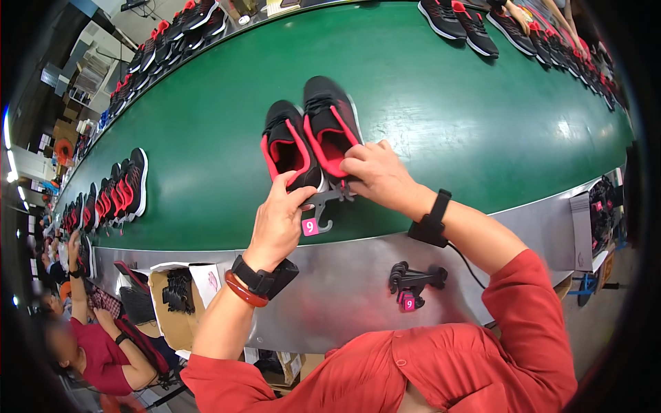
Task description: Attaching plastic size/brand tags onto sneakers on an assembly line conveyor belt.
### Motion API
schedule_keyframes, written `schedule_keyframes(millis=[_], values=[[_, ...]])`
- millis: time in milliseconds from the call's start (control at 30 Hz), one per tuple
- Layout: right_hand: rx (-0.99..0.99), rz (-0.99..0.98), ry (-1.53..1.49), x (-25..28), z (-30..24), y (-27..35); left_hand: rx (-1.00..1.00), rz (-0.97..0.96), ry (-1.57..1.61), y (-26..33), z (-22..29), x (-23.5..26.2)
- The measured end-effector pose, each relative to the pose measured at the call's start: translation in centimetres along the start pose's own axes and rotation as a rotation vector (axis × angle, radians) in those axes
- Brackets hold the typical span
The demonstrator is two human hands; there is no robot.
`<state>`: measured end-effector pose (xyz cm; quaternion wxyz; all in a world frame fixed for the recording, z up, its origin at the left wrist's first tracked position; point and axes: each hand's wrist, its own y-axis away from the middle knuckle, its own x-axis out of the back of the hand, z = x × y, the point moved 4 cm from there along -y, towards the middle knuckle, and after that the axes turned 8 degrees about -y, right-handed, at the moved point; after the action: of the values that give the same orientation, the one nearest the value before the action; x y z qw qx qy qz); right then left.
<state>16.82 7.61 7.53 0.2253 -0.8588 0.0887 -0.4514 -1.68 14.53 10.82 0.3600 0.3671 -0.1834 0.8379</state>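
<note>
A pair of black sneakers with red lining lies on the green belt before me, toes pointing away: the left sneaker (281, 131) and the right sneaker (328, 103). My left hand (275, 217) grips the left one's heel, thumb by a black plastic shoe hanger (322, 199). At the other heel, my right hand (379, 175) is closed, fingers over the collar and thumb close to the hanger's right end. The hanger spans the two heels, its hook toward me, carrying a pink size tag (310, 226). The fingers partly hide where hanger and heels meet.
Spare black hangers (415, 279) lie on the metal ledge (344, 275). An open carton (180, 313) of hangers stands left of it, another box (585, 230) at right. More sneakers (110, 189) line the belt (206, 138). A co-worker (103, 351) sits at left; another person's hand (520, 17) touches shoes far right.
</note>
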Motion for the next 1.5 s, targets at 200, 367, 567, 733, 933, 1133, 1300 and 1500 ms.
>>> schedule_keyframes(millis=[200, 367, 567, 733, 933, 1133, 1300, 1500], values=[[-0.142, -0.051, -0.135, -0.4, -0.5, 1.5, -0.19, -0.092, -0.416, 2.1, -4.3, -4.3], [-0.156, -0.312, -0.274, 3.4, -2.8, 9.0, -0.016, -0.036, -0.525, 0.9, -2.3, -1.0], [-0.309, -0.512, -0.171, 6.2, -6.0, 17.2, -0.213, 0.214, -0.308, -1.1, 1.1, -2.0], [-0.312, -0.456, -0.223, 5.4, -5.4, 19.3, -0.29, 0.099, -0.073, -2.5, 4.3, -9.3], [-0.533, -0.442, -0.49, 5.6, -3.2, 19.8, -0.207, -0.214, 0.151, -1.7, 3.8, -17.3], [-0.841, -0.202, -1.027, 5.0, -0.7, 21.3, -0.047, -0.233, 0.243, -0.8, 3.2, -17.7], [-0.912, 0.212, -1.706, 4.5, 2.8, 22.0, 0.016, -0.242, 0.381, -0.9, 2.0, -19.1], [-0.917, 0.295, -1.919, 4.1, 4.0, 22.3, 0.111, -0.243, 0.535, -0.8, 1.0, -19.1]])
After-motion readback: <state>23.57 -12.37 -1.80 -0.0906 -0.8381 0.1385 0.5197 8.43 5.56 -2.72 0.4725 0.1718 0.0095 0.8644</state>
